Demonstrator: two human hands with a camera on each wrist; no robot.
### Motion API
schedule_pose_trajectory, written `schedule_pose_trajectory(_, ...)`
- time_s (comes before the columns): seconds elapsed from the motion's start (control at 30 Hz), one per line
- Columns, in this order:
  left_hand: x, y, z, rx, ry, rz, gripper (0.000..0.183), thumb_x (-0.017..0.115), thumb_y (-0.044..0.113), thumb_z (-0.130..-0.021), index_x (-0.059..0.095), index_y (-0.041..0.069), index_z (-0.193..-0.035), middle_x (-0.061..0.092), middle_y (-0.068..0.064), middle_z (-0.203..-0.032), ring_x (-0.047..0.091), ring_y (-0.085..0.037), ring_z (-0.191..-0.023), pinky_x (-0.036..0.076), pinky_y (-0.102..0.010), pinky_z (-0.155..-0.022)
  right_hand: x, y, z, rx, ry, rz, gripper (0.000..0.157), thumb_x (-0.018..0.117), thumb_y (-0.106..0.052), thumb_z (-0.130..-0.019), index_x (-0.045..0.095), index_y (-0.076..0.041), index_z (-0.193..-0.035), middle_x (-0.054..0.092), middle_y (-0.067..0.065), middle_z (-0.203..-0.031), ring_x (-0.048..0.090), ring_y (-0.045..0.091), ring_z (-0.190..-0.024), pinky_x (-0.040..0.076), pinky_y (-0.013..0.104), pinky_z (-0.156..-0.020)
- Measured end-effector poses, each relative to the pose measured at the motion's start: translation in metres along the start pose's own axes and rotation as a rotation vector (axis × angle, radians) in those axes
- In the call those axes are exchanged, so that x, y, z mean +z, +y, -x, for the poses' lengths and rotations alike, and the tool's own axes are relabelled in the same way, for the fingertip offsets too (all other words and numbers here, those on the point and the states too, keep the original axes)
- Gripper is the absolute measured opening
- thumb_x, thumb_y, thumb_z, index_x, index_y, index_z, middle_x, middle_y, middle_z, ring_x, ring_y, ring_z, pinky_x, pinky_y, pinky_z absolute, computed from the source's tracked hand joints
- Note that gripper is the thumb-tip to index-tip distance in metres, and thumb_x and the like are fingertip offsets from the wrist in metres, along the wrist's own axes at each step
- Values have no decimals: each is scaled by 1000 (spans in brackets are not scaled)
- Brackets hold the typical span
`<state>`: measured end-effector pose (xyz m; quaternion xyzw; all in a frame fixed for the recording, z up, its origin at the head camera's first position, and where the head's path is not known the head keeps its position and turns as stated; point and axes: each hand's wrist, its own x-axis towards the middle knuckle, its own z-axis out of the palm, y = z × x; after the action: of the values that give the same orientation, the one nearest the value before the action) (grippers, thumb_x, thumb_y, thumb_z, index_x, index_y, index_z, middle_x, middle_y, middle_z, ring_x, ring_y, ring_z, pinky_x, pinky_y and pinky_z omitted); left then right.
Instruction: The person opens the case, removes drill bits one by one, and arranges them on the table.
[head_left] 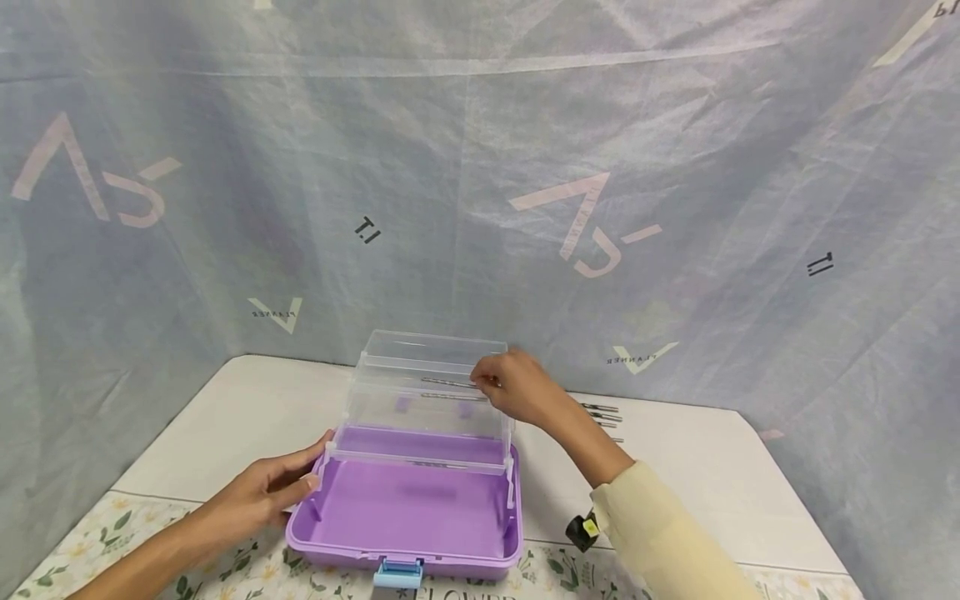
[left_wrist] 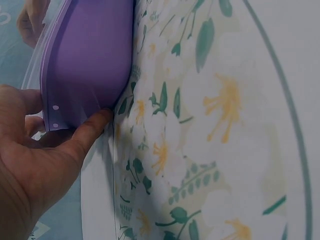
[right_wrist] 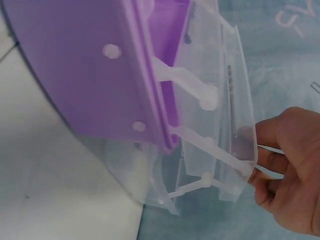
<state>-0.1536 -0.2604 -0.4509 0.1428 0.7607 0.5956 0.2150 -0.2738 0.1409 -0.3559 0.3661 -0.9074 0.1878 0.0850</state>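
A purple toolbox (head_left: 420,508) with a pale blue latch (head_left: 399,572) stands with its clear trays (head_left: 431,354) folded up at the back. My left hand (head_left: 258,487) grips the box's left side; in the left wrist view its thumb touches the lower corner. The right hand (head_left: 517,385) reaches over the right end of the upper tray and pinches the end of a thin drill bit (head_left: 446,382). Another drill bit (head_left: 450,397) lies parallel just in front. In the right wrist view the fingertips are at the clear tray's end, partly seen through its wall.
Several drill bits (head_left: 603,417) lie on the white table (head_left: 697,475) behind the right forearm. A flowered cloth (head_left: 97,550) covers the front. A printed grey-blue curtain (head_left: 450,167) hangs behind. A small black device (head_left: 581,532) with a yellow label sits by the right sleeve.
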Motion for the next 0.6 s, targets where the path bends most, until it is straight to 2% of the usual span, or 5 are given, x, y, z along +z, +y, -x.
schedule_pose_trajectory(0.07,0,0,0,4,-5,3,77,55,26,-122,8,4,-180,0,-30,-184,64,-30,-143,72,-45,-94,-2,1,-4,-5,-19,-2,19,71,0,-106,88,-3,-113,87,8,-104,74,14,-87,68,38,-86)
schedule_pose_trajectory(0.17,-1,-1,0,4,-8,12,77,54,25,-122,7,4,-180,-1,-29,-184,67,-19,-137,72,-44,-94,-4,2,-8,4,-47,-7,18,74,2,-104,89,-4,-111,88,7,-107,78,17,-91,68,35,-86)
schedule_pose_trajectory(0.23,-2,-2,0,14,-14,17,76,53,23,-122,7,3,-179,-2,-30,-184,68,-16,-136,71,-45,-94,-4,2,-11,23,-63,-2,17,77,1,-103,90,-4,-112,89,7,-110,82,20,-95,69,36,-88)
schedule_pose_trajectory(0.4,-2,-4,0,26,-21,27,75,52,21,-122,6,2,-179,-3,-31,-183,69,-17,-135,72,-45,-94,-2,1,-13,92,-91,9,17,80,-2,-103,90,-6,-116,89,8,-115,85,25,-103,71,39,-91)
schedule_pose_trajectory(0.6,-2,-1,-1,18,-15,17,77,54,24,-122,7,3,-179,-2,-30,-184,67,-25,-139,71,-45,-95,2,4,-12,45,-53,62,19,78,3,-103,90,-5,-114,89,9,-113,85,26,-104,71,38,-90)
